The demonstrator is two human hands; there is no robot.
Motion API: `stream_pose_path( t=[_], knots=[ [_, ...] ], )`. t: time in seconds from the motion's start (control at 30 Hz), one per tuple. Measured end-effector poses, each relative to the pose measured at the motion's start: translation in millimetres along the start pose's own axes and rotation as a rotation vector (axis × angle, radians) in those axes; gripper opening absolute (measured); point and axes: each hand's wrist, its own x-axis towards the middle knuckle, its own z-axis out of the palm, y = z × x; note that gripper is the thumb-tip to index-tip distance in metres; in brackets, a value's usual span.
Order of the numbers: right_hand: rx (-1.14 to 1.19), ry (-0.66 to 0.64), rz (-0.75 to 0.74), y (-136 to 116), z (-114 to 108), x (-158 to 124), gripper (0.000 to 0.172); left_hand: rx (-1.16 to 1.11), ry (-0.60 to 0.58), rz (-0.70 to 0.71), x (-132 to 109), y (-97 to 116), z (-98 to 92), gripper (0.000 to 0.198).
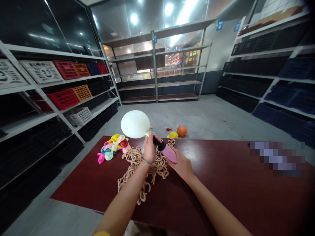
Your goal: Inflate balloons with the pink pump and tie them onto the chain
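Note:
My left hand (149, 148) pinches the neck of a pale, partly inflated balloon (135, 124), held onto the black nozzle of a pink hand pump (167, 151). My right hand (182, 165) grips the pink pump body from below. Both hands hover over a dark red table (221, 183). Under them lies a tangled beige cord (145, 170). A pile of flat, colourful balloons (113, 147) sits on the table to the left of my left hand.
On the floor beyond the table lie an orange balloon (181, 130) and a yellow balloon (173, 134). Metal shelving with red, orange and white crates (62, 98) lines the left wall. Dark shelves (270, 82) stand on the right.

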Motion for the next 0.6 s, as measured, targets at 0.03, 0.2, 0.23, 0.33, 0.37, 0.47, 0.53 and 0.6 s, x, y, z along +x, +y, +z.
stream_pose_path(
  t=[0.03,0.2,0.23,0.33,0.37,0.47,0.53,0.6],
  knots=[
    [0.008,-0.002,0.000,-0.3,0.0,0.1,0.045,-0.024,-0.012,0.000,-1.7,1.1,-1.8,0.037],
    [0.029,-0.017,-0.067,-2.4,2.6,-1.8,0.046,0.054,0.051,0.085,-0.6,17.9,-3.9,0.033],
    [0.026,-0.023,-0.083,-2.6,3.1,-2.3,0.047,0.069,0.085,0.119,1.9,24.8,-2.9,0.033],
    [0.025,-0.028,-0.113,-3.6,3.4,-3.1,0.048,0.043,0.158,0.206,11.6,51.8,1.8,0.031],
    [0.029,-0.025,-0.120,-4.1,3.0,-3.1,0.049,0.029,0.160,0.225,14.9,61.1,3.7,0.031],
    [0.043,-0.030,-0.127,-6.6,1.7,-2.7,0.049,0.002,0.168,0.275,22.1,78.7,9.7,0.028],
    [0.049,-0.037,-0.115,-7.9,1.3,-2.2,0.049,-0.007,0.182,0.299,23.7,75.2,13.1,0.027],
    [0.052,-0.024,-0.088,-8.2,1.1,-1.8,0.048,0.010,0.156,0.261,22.5,58.9,15.6,0.029]
  ],
)
